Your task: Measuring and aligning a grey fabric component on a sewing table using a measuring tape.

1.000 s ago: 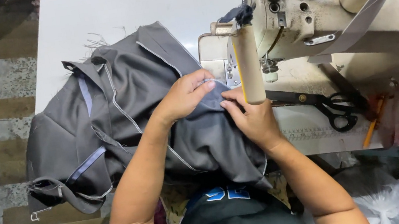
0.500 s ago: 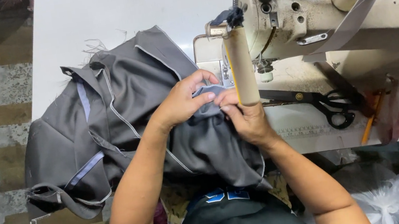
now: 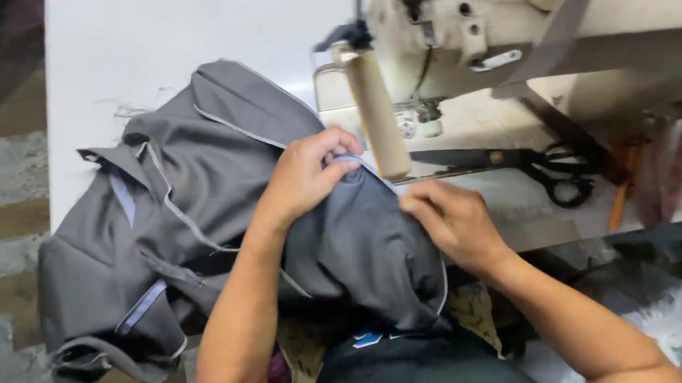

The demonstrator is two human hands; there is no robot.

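A dark grey garment (image 3: 185, 203) with pale piped seams lies bunched on the white table (image 3: 162, 31) and hangs over its front edge into my lap. My left hand (image 3: 308, 174) is curled around a fold of the garment near its light blue edge. My right hand (image 3: 446, 221) pinches the same fabric edge a little to the right, just in front of the sewing machine (image 3: 564, 21). Both hands sit close to the machine's needle area (image 3: 427, 114).
Black-handled scissors (image 3: 531, 166) lie on the machine bed to the right of my hands. A cream cylindrical lamp (image 3: 374, 112) on a flexible arm hangs beside the needle. Red and brown straps (image 3: 663, 167) dangle at the right. A white plastic bag (image 3: 676, 332) sits below the table.
The view has shifted slightly. My hands have drawn a little apart along the fabric edge, and the right hand has moved lower and to the right.
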